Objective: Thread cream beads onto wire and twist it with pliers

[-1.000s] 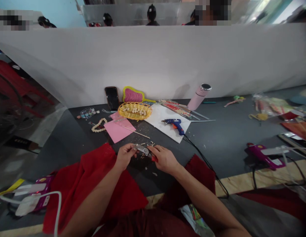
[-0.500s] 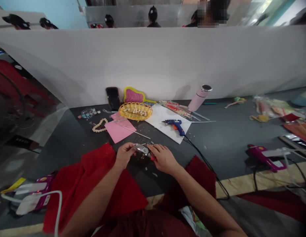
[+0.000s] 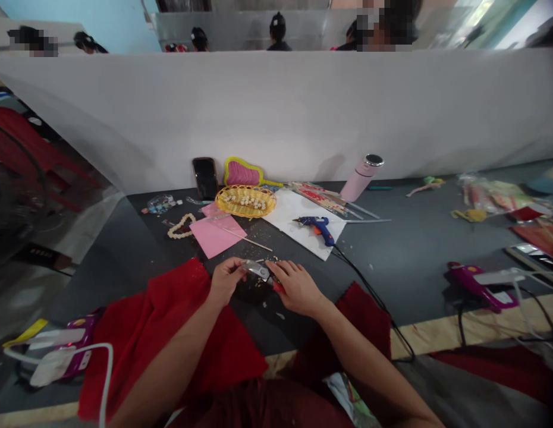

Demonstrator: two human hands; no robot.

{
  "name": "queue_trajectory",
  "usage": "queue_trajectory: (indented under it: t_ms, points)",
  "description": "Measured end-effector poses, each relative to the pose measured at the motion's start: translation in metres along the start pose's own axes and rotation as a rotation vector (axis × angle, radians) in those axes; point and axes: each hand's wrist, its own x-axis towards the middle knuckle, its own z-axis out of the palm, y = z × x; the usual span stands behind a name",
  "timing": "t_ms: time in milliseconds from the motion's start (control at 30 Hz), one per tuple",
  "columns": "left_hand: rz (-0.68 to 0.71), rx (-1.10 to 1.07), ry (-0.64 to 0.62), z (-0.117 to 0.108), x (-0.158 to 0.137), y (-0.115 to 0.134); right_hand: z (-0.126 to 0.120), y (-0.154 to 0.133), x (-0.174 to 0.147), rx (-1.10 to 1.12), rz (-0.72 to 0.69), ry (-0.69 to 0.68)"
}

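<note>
My right hand (image 3: pixel 298 288) is wrapped round the red handles of pruning shears (image 3: pixel 258 271), whose silver head points left. My left hand (image 3: pixel 227 280) is closed in a pinch at the tip of the shears. A thin pale stick (image 3: pixel 260 260) runs from its fingertips along the blades; how far the fingers cover it is hidden. Small pale pieces lie on the dark table under the shears. Beyond the hands, a longer thin stick (image 3: pixel 247 239) rests partly on pink paper (image 3: pixel 218 235).
A blue glue gun (image 3: pixel 319 227) lies on a white sheet (image 3: pixel 289 217), its cord trailing right of my arm. Behind are a yellow basket (image 3: pixel 246 213) of small pieces, a phone (image 3: pixel 205 178) and a pink flask (image 3: pixel 361 178). Red cloth (image 3: pixel 165 315) covers the left front; power strips (image 3: pixel 479 285) flank both sides.
</note>
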Motion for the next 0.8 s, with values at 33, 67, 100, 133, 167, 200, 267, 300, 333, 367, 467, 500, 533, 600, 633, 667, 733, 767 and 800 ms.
queue_trajectory:
  t_ms: [33, 67, 100, 133, 167, 200, 267, 300, 333, 367, 467, 500, 533, 600, 633, 667, 733, 767, 800]
  points:
    - [0.004, 0.005, 0.003, -0.0001, 0.0, 0.0, 0.001, 0.0004, 0.0001, 0.003, -0.001, 0.004]
    - [0.01, 0.011, 0.003, -0.0003, 0.0, 0.0001, 0.0021, 0.0011, 0.0001, 0.007, -0.004, 0.008]
    - [0.017, 0.017, 0.0, -0.0004, -0.0002, 0.0003, 0.0034, 0.0021, 0.0001, 0.015, -0.01, 0.013]
    - [0.023, 0.022, -0.004, -0.0004, -0.0004, 0.0006, 0.0046, 0.0032, 0.0001, 0.024, -0.019, 0.018]
    - [0.029, 0.025, -0.009, -0.0004, -0.0007, 0.0009, 0.0057, 0.0045, 0.0, 0.035, -0.027, 0.024]
    - [0.031, 0.026, -0.015, -0.0002, -0.0011, 0.0013, 0.0066, 0.0057, -0.0003, 0.045, -0.033, 0.031]
    - [0.032, 0.03, -0.027, 0.0004, -0.002, 0.002, 0.0074, 0.0076, -0.001, 0.059, -0.031, 0.042]
    - [0.031, 0.034, -0.03, 0.0008, -0.0025, 0.0023, 0.0074, 0.0081, -0.0014, 0.062, -0.024, 0.044]
    - [0.028, 0.037, -0.032, 0.0013, -0.003, 0.0025, 0.0071, 0.0082, -0.0017, 0.063, -0.017, 0.041]
    - [0.024, 0.039, -0.031, 0.0017, -0.0033, 0.0026, 0.0067, 0.008, -0.002, 0.063, -0.012, 0.034]
    - [0.005, 0.029, -0.026, 0.0027, -0.0032, 0.0025, 0.006, 0.0061, -0.0016, 0.054, 0.003, 0.018]
    - [-0.001, 0.025, -0.027, 0.0029, -0.0027, 0.0024, 0.0062, 0.0053, -0.0011, 0.043, 0.01, 0.023]
    - [-0.006, 0.024, -0.03, 0.0029, -0.002, 0.0022, 0.0066, 0.0047, -0.0005, 0.028, 0.018, 0.031]
    - [-0.01, 0.031, -0.032, 0.0027, -0.0003, 0.002, 0.0074, 0.0043, 0.0009, -0.017, 0.039, 0.051]
    - [-0.005, 0.037, -0.021, 0.0024, 0.0006, 0.0021, 0.0077, 0.0046, 0.0015, -0.043, 0.05, 0.056]
    - [0.005, 0.045, -0.001, 0.002, 0.0012, 0.0024, 0.0076, 0.0052, 0.0019, -0.066, 0.062, 0.058]
    - [0.055, 0.084, 0.068, 0.0007, 0.0017, 0.0036, 0.0067, 0.0067, 0.0023, -0.104, 0.085, 0.053]
    - [0.1, 0.126, 0.104, -0.0002, 0.0015, 0.0045, 0.0058, 0.0074, 0.0022, -0.117, 0.091, 0.047]
    - [0.158, 0.185, 0.13, -0.0011, 0.001, 0.0055, 0.0047, 0.0077, 0.0021, -0.126, 0.092, 0.042]
